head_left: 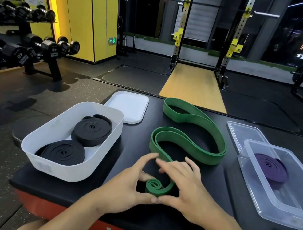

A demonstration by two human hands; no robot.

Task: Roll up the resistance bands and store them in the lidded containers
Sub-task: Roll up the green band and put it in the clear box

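Black platform (133,148): left hand (126,187) and right hand (187,193) pinch the green band (207,157) coil between them.

The green band (200,154) is lying in loose loops mid-box, its near end standing as a small roll by the padded box's (132,141) front edge. Two black rolls (91,132) are lying flat in the open white container (68,173) at the left edge, and a purple roll (270,169) in the clear container (286,215) at the right.
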